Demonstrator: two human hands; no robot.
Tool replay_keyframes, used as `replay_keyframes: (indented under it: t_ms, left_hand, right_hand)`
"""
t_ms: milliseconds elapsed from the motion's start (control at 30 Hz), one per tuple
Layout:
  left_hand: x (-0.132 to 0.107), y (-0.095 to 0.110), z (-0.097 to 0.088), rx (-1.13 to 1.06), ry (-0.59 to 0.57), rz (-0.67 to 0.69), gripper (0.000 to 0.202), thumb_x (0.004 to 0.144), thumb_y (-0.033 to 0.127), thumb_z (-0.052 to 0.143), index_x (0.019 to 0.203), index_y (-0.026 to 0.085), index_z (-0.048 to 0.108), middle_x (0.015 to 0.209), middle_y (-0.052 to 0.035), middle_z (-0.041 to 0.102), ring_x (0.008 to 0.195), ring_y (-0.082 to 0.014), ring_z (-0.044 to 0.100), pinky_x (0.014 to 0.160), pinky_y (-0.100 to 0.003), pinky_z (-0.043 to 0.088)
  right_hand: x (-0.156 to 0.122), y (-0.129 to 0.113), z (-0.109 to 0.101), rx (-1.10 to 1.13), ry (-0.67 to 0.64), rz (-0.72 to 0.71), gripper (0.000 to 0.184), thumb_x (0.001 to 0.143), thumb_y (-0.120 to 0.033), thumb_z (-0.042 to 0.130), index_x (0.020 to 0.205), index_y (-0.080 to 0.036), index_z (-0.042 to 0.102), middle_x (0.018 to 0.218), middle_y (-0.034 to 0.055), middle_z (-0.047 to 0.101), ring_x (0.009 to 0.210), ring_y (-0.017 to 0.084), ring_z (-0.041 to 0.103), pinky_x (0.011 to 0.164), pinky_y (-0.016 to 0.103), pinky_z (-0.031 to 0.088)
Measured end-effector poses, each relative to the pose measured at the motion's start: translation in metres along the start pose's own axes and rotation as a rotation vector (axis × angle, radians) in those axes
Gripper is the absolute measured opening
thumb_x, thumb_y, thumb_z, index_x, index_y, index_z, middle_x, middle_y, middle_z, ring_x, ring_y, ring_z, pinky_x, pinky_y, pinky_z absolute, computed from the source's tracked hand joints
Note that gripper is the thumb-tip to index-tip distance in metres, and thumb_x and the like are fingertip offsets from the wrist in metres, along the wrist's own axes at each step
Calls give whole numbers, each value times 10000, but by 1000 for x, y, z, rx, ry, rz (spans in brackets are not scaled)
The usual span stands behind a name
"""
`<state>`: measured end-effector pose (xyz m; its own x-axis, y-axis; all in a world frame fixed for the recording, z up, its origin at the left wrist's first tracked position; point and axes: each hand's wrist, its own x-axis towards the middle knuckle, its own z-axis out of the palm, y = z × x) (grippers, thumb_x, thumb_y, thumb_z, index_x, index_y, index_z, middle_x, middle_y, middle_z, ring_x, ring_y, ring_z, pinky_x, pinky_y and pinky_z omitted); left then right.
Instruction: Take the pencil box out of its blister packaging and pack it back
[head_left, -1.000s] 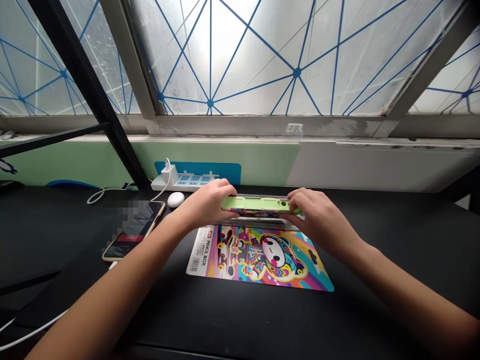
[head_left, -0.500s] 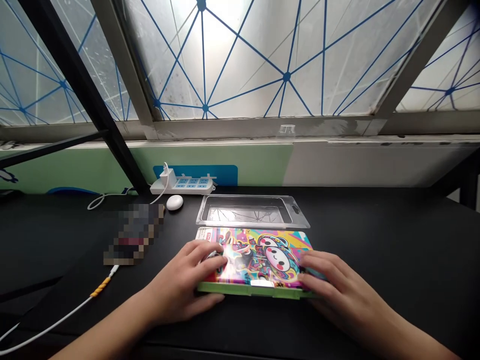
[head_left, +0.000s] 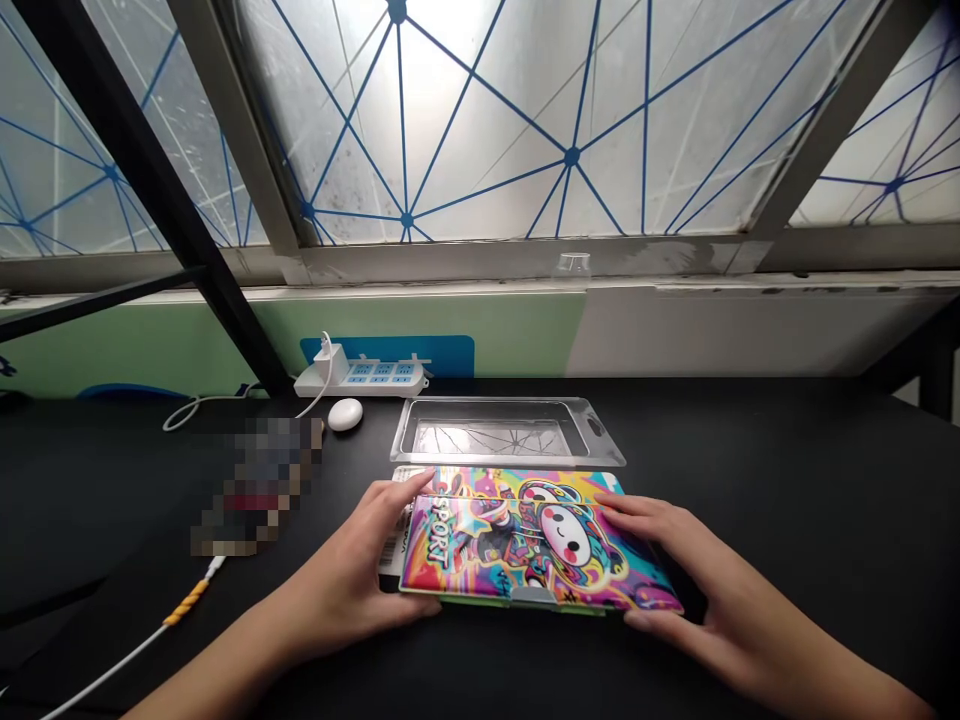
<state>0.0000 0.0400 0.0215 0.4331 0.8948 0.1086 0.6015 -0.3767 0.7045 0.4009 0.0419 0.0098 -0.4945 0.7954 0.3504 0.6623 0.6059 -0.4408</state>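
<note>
A brightly printed pencil case (head_left: 517, 545) with a cartoon figure lies in front of me on the black desk, its printed lid panel looking slightly raised and offset from the strip behind it. Green edging shows under the front, beside a grey catch. My left hand (head_left: 367, 570) is curled round the left end, fingers on the back corner and thumb at the front edge. At the right end, my right hand (head_left: 682, 570) rests fingers on top, with the thumb by the front right corner. A white barcode label (head_left: 393, 550) partly shows beside my left hand.
Just behind the case lies a clear plastic tray (head_left: 510, 402). Further left are a white rounded object (head_left: 345, 415), a white power strip (head_left: 390, 378) with a plugged-in charger, and a blurred-out item (head_left: 259, 490) on a white cable (head_left: 124, 660). A black post (head_left: 180, 220) slants upward at left.
The printed lid panel has lifted and tilted toward me, hiding most of the green front edge. Both hands have shifted from lying over the ends to gripping the sides with thumbs at the front.
</note>
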Motion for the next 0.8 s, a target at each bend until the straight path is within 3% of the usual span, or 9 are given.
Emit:
replay_keyframes:
  t_ms: [100,233,333,433,567,667,733,800]
  left_hand:
    - [0,-3,1,-26,18,13,1122,754,222,841,1591,452,130,1458,-69,445,1373,-301,485,1145,-467,443]
    - [0,-2,0,-38,13,-32,1209,703,232,875,1608,429,98,1459,-78,473,1361,-313,503,1157,-493,415]
    - [0,-1,-1,-56,1,-67,1294,678,224,883,1625,397,19,1459,-98,488,1358,-316,512,1166,-505,394]
    - [1,0,-1,-57,-17,-48,1344,662,229,894,1630,381,-27,1496,-115,472,1420,-332,452,1190,-512,354]
    - [2,1,-3,-62,-46,-33,1387,660,243,899,1621,393,-89,1503,-106,496,1436,-334,434,1209,-531,307]
    - [1,1,-4,-83,-43,-68,1393,655,277,905,1622,392,-90,1479,-94,515,1396,-331,478,1198,-524,322]
    - [1,2,-4,-101,-13,-106,1311,665,335,899,1633,369,16,1446,-96,529,1351,-332,515,1176,-508,357]
    - [0,2,-5,-108,16,-116,1053,704,423,863,1581,334,287,1399,-97,545,1292,-333,548,1132,-486,408]
  right_hand:
    - [4,4,-5,1,8,-51,574,896,-406,700,1442,-305,557,1427,119,630,1281,341,616,1006,473,570]
    - [19,3,-6,150,153,36,349,983,-509,527,1164,-301,741,1122,87,767,1049,301,720,853,411,620]
    - [32,0,-3,191,179,227,474,1003,-567,427,886,-258,767,855,69,759,788,267,720,672,364,610]
    - [40,1,-3,195,175,357,547,976,-622,430,659,-245,668,621,30,651,554,223,614,483,330,523]
    - [41,5,-7,211,173,400,450,950,-603,515,722,-246,666,681,14,667,603,215,627,509,310,522]
    - [35,6,-9,140,235,313,315,940,-527,590,806,-258,682,735,10,665,635,201,631,564,300,541]
    - [27,6,-10,101,263,197,229,952,-460,598,900,-272,718,833,27,695,713,209,671,630,302,573]
    - [16,6,-12,66,239,91,218,975,-406,575,1057,-305,749,1001,51,728,858,229,719,727,309,605]
